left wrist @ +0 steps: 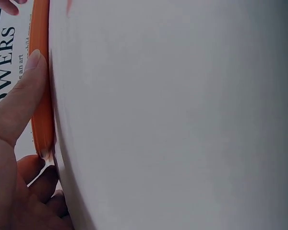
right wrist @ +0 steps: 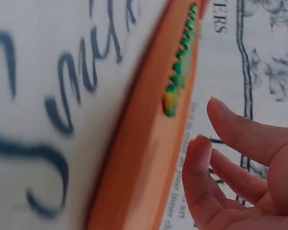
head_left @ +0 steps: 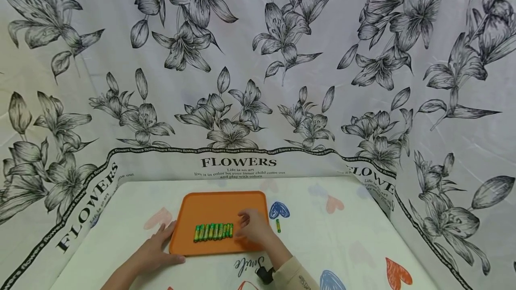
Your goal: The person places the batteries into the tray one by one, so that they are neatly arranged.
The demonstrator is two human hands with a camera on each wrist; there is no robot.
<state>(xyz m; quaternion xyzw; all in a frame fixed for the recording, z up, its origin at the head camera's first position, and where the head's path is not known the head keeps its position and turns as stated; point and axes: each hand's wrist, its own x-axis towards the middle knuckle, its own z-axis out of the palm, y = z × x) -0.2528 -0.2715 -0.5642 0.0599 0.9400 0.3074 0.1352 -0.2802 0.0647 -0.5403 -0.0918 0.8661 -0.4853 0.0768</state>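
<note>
An orange tray lies on the table, with several green-and-yellow batteries side by side in a row inside it. My left hand holds the tray's near left corner, thumb along the front wall and fingers at the left side. In the left wrist view the thumb presses against the tray's wall. Over the right part of the tray is my right hand, just right of the row's end. The right wrist view shows a gap between its thumb and bent index finger, with nothing visible there.
One more battery lies on the table right of the tray, below a printed blue heart. A white cloth with hearts and lettering covers the table. Flower-printed curtains stand behind and at both sides.
</note>
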